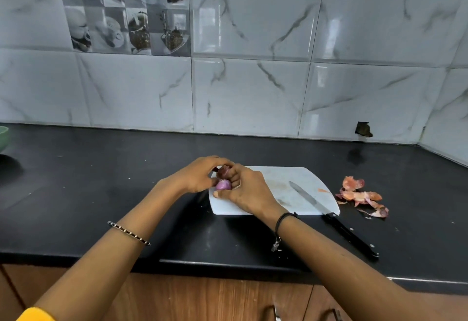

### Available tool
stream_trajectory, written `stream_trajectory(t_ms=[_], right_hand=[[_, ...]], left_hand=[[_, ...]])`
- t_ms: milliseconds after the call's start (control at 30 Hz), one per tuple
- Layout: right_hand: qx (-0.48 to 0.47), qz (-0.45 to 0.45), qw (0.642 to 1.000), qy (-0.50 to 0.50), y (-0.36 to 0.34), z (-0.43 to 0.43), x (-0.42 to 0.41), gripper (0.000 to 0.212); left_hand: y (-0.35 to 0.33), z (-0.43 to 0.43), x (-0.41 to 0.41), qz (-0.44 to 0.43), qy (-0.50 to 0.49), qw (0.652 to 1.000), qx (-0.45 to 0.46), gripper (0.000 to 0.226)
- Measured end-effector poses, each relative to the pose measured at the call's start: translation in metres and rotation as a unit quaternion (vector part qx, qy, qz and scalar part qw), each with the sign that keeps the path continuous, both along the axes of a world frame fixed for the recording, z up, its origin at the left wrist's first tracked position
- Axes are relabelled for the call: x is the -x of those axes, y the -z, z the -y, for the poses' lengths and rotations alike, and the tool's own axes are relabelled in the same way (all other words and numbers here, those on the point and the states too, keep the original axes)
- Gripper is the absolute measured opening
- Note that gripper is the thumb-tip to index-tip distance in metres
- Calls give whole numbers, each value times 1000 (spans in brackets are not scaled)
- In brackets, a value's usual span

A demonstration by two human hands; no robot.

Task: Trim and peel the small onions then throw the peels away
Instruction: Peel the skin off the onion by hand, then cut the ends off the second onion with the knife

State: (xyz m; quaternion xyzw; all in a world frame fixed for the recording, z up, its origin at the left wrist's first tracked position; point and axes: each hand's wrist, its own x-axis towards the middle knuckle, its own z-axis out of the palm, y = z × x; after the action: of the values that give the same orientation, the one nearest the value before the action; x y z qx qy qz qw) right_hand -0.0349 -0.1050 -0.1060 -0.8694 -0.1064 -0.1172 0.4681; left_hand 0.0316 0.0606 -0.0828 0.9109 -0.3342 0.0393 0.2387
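Onion: I see one small onion (223,185) in the middle of the frame, over the left end of the white cutting board (273,177). Its lower part is peeled and shiny purple; dark red-brown skin (222,170) covers the upper part.
Left hand: the left hand (200,176) curls its fingers round the onion from the left.
Right hand: the right hand (249,191) pinches it from the right, with the thumb below.
Peels: orange-pink peels (359,195) lie right of the board.
Knife: the black-handled knife (336,222) has its blade on the board.
Surface: a black countertop (101,168), with wooden cabinet fronts (202,300) along the bottom.
Room: marble-pattern wall tiles (253,87); a green bowl (3,138) at the left edge.
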Motion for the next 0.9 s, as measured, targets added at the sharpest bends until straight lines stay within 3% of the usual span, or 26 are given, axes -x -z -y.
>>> stream_trajectory(t_ms=[400, 633, 900], right_hand=[[21, -12, 999, 22, 2, 21, 11, 39], [81, 7, 995, 60, -1, 50, 22, 34], [138, 10, 988, 62, -8, 87, 41, 28]], left_hand=[[6, 8, -14, 10, -28, 999, 30, 42], [1, 7, -19, 22, -44, 999, 10, 32], [-5, 17, -19, -47, -76, 996, 14, 34]])
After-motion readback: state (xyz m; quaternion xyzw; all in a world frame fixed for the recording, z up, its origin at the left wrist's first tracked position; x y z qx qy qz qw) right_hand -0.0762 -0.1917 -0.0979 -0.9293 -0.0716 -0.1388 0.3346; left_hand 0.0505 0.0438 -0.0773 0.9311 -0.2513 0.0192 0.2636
